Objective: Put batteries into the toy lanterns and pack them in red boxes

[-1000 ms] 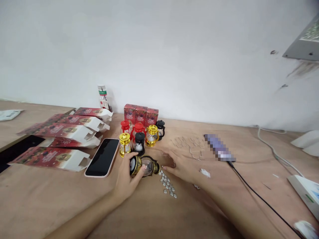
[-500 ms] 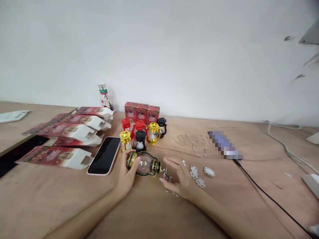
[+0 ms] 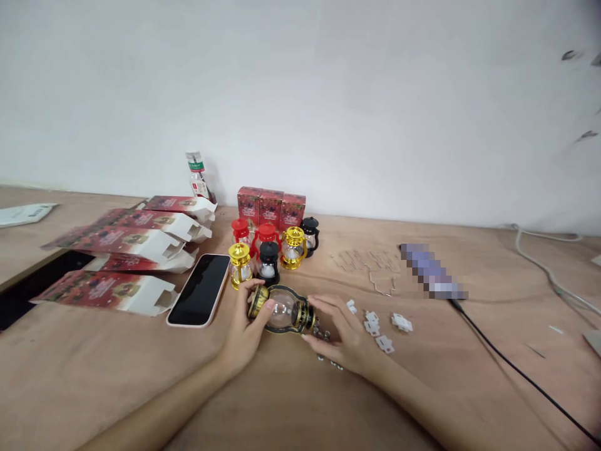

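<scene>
My left hand (image 3: 248, 319) is closed round the base of a small black-and-gold toy lantern (image 3: 283, 308), which lies on its side with its clear globe showing. My right hand (image 3: 340, 332) has its fingertips and thumb on either side of the lantern's top. Small shiny metal pieces (image 3: 336, 364) lie beside and partly under that hand. Just behind the lantern stand several small upright lanterns: gold (image 3: 240, 266), black (image 3: 268, 263) and red (image 3: 267, 235). White plastic pieces (image 3: 385, 344) are scattered right of my right hand.
Flattened red boxes (image 3: 107, 293) and a phone (image 3: 200, 291) lie to the left. Three closed red boxes (image 3: 271, 210) stand against the wall near a bottle (image 3: 197, 175). Thin bent wires (image 3: 366, 260) lie at centre right, near a pixelated device (image 3: 429, 272) with a black cable (image 3: 507, 360).
My right hand has closed in on the lantern's top, where a gap showed before. The view has shifted slightly, moving the table items a little to the right.
</scene>
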`<action>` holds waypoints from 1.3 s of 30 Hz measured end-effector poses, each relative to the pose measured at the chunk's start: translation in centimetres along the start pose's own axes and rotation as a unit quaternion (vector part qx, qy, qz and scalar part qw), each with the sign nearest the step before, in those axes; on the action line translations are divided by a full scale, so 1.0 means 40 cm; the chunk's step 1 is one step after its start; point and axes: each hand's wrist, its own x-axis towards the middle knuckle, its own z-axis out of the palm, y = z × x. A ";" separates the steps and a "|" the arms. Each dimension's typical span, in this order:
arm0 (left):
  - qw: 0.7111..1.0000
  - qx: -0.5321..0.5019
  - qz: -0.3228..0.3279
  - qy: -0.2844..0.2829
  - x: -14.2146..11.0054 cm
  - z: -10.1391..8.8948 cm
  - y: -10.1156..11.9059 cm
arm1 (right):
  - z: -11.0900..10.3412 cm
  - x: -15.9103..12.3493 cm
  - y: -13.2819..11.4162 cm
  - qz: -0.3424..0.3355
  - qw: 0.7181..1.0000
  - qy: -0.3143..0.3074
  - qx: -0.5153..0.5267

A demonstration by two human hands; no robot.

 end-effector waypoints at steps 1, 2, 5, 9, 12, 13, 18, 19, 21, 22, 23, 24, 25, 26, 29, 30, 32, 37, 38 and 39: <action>1.000 -0.002 -0.001 -0.001 0.000 0.000 -0.001 | 0.001 -0.001 0.001 -0.001 1.000 -0.001 0.000; 1.000 -0.004 -0.003 -0.002 0.001 0.001 -0.002 | 0.002 -0.002 0.002 -0.002 1.000 -0.002 0.000; 1.000 -0.010 -0.012 0.001 0.003 0.001 -0.005 | 0.004 -0.004 0.004 0.005 1.000 -0.009 -0.005; 0.999 -0.022 -0.028 0.003 0.007 0.002 -0.006 | 0.003 -0.005 0.006 0.014 1.000 -0.018 -0.002; 0.998 -0.034 -0.048 -0.004 0.010 0.002 -0.005 | 0.002 -0.006 0.007 0.025 0.999 -0.022 0.002; 0.998 -0.039 -0.054 -0.006 0.011 0.002 -0.004 | 0.002 -0.006 0.008 0.026 0.999 -0.022 0.003; 0.995 -0.065 -0.074 -0.015 0.013 0.002 0.004 | 0.007 -0.010 0.011 0.026 1.000 -0.011 0.008; 0.994 -0.071 -0.079 -0.018 0.014 0.001 0.005 | 0.008 -0.011 0.012 0.029 0.999 -0.009 0.011; 0.992 -0.088 -0.091 -0.022 0.014 0.000 0.004 | 0.010 -0.012 0.013 0.037 0.999 -0.007 0.019; 0.990 -0.096 -0.096 -0.023 0.014 0.000 0.003 | 0.010 -0.013 0.013 0.041 0.999 -0.007 0.022; 0.989 -0.104 -0.102 -0.023 0.014 0.000 0.001 | 0.011 -0.014 0.014 0.044 0.999 -0.008 0.024; 0.988 -0.111 -0.106 -0.023 0.014 0.000 -0.001 | 0.011 -0.015 0.015 0.046 0.999 -0.008 0.026; 0.987 -0.117 -0.110 -0.022 0.015 0.001 -0.003 | 0.012 -0.015 0.016 0.048 0.998 -0.008 0.029; 0.986 -0.121 -0.113 -0.021 0.015 0.001 -0.006 | 0.013 -0.016 0.017 0.049 0.998 -0.008 0.032; 0.984 -0.128 -0.121 -0.021 0.016 0.001 -0.011 | 0.014 -0.018 0.019 0.053 0.998 -0.008 0.042; 0.983 -0.130 -0.124 -0.022 0.017 0.001 -0.011 | 0.015 -0.019 0.019 0.057 0.997 -0.010 0.045; 0.981 -0.135 -0.134 -0.024 0.018 0.001 -0.012 | 0.015 -0.020 0.020 0.065 0.997 -0.015 0.049; 0.977 -0.146 -0.156 -0.023 0.019 0.002 -0.012 | 0.014 -0.019 0.019 0.068 0.996 -0.017 0.053; 0.976 -0.147 -0.158 -0.023 0.019 0.002 -0.011 | 0.014 -0.019 0.019 0.068 0.996 -0.016 0.053; 0.976 -0.148 -0.161 -0.024 0.019 0.002 -0.011 | 0.014 -0.019 0.018 0.069 0.996 -0.016 0.053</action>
